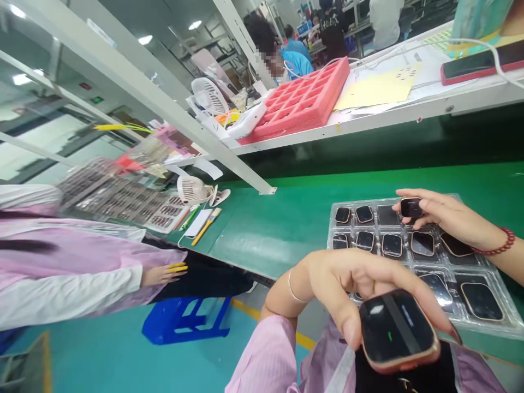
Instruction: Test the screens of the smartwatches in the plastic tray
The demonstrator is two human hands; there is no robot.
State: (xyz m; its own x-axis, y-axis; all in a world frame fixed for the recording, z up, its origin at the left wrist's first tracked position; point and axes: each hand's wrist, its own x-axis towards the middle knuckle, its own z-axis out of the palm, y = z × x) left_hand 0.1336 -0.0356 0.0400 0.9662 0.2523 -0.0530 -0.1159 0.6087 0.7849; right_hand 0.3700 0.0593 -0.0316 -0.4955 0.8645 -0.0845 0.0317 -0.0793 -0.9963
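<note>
Close to the camera, my left hand (352, 278) grips a gold-rimmed smartwatch body (399, 330) between thumb and fingers. Its dark screen faces up and shows a small green mark and reflections. My right hand (446, 213), with a red bead bracelet on the wrist, pinches a second watch body (410, 207) over the back row of a clear plastic tray (507, 322). Several watch bodies lie screen up in the tray's compartments, among them one (481, 301) at the near right. A compartment (387, 215) left of my right hand holds no watch. My left hand hides part of the tray.
A green bench (254, 229) carries a small fan (194, 190), a brush (207, 226) and more trays (123, 196). Above runs a shelf with a red foam tray (303, 101) and a phone (483, 65). A person in pink (82, 262) stands left by a blue stool (188, 322).
</note>
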